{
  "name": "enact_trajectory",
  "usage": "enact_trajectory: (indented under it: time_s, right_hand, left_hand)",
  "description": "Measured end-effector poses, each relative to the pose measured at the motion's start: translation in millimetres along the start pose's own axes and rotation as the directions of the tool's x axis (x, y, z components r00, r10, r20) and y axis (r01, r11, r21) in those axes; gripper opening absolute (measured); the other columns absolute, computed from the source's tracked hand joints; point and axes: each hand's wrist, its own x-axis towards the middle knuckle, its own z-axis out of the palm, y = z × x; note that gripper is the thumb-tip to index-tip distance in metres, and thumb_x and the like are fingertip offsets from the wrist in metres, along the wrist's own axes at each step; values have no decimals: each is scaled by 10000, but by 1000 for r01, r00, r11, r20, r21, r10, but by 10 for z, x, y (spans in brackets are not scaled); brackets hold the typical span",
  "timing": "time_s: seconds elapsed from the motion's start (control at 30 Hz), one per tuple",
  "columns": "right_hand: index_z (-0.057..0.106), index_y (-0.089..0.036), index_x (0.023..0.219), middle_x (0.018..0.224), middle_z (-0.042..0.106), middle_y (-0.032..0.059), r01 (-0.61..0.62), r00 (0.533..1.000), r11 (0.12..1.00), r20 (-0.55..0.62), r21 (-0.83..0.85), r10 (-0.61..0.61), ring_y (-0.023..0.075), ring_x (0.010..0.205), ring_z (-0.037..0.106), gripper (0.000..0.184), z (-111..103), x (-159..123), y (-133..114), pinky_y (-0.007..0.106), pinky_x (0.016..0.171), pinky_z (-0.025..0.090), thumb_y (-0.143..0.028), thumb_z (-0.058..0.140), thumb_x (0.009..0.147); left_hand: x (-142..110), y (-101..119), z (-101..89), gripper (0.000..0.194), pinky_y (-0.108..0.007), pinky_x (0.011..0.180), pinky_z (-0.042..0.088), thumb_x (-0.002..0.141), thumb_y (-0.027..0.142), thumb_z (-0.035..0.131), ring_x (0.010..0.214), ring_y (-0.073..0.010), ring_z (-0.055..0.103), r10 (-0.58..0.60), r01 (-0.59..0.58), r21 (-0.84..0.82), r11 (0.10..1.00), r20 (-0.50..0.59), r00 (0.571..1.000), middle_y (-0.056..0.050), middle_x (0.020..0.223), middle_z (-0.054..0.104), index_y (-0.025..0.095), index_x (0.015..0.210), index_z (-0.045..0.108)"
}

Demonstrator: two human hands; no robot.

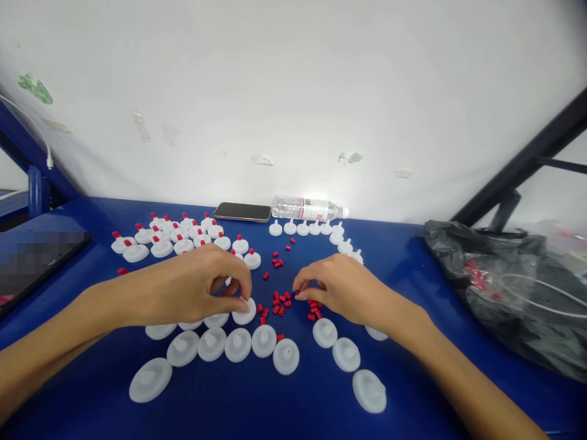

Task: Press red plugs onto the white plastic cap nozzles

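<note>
My left hand (pixel 197 284) is curled, its fingertips pinching the rim of a white round cap (pixel 245 311) on the blue table (pixel 403 269). My right hand (pixel 342 287) is closed in a pinch over a scatter of small red plugs (pixel 279 304); a red plug shows at its fingertips. Several bare white caps (pixel 238 345) lie in a row near me. Several white caps fitted with red plugs (pixel 160 238) sit at the far left.
A phone (pixel 242 211) and a clear water bottle (pixel 307 209) lie by the white wall. More bare white caps (pixel 316 229) line up in front of the bottle. A black plastic bag (pixel 509 293) holding parts rests at right. A dark tray (pixel 36 263) sits at left.
</note>
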Motion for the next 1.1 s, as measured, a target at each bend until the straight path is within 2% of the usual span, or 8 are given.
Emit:
enact_trajectory:
  time_s: [0.2,0.37,0.47,0.6,0.67,0.87,0.93,1.1]
  right_hand:
    - [814,-290,919,889,812,-36,27,1000,1000,-9,-15,-27,182,814,751,159,10,-3,-2,285,648,466,-166,717,940]
    - [811,-289,927,877,809,-32,23,1000,999,-2,-22,-23,181,786,739,102,3,-10,1,286,633,449,-217,740,939]
    - [800,-297,1000,914,807,-28,22,999,1000,-47,1,-22,183,794,734,89,-6,-27,-14,285,643,459,-264,732,953]
    - [690,-353,1283,1087,796,-30,16,992,988,-127,153,4,154,720,707,397,-7,-42,-76,285,663,501,-459,775,911]
    - [675,-343,1296,1137,787,-18,27,987,974,-160,224,10,138,682,695,459,4,-39,-116,288,672,518,-522,781,887]
    - [722,-283,1164,1047,798,-19,39,975,980,-220,194,5,138,738,729,242,18,-36,-153,276,698,511,-378,754,943]
    - [714,-278,1158,1050,796,-19,11,970,990,-242,141,23,150,776,741,250,5,-41,-130,280,700,504,-348,772,926]
    - [675,-245,1068,867,786,-23,-61,962,997,-265,43,70,181,745,747,214,0,-43,-67,283,635,448,-377,754,920]
  left_hand:
    - [35,13,-53,149,-205,597,494,973,380,658,802,-137,688,-25,9,-161,987,-99,995,-12,997,762,262,925,736]
    - [88,-27,0,194,-223,592,521,938,436,708,817,-165,710,-79,26,-203,979,-258,963,-26,948,779,251,923,764]
    - [120,-64,57,171,-195,544,518,930,411,722,798,-151,708,-79,-2,-276,961,-281,956,-35,983,774,246,910,764]
    - [152,-54,166,148,-207,565,573,894,369,774,699,-122,685,-121,-41,-465,884,-313,942,-31,951,759,222,883,755]
    - [163,-18,228,152,-234,625,614,879,359,793,726,-133,700,-140,-65,-544,837,-326,935,-29,927,751,214,877,749]
    - [170,55,287,165,-279,772,632,900,382,769,825,-156,720,-98,-81,-456,886,-356,929,-30,950,751,220,919,745]
    - [151,27,257,143,-262,739,606,917,370,746,803,-145,694,-66,-54,-349,936,-324,944,-22,971,745,241,977,743]
    - [69,-60,218,129,-257,789,537,949,215,665,893,-151,670,93,-95,-102,990,-25,995,-3,1008,727,290,979,766]
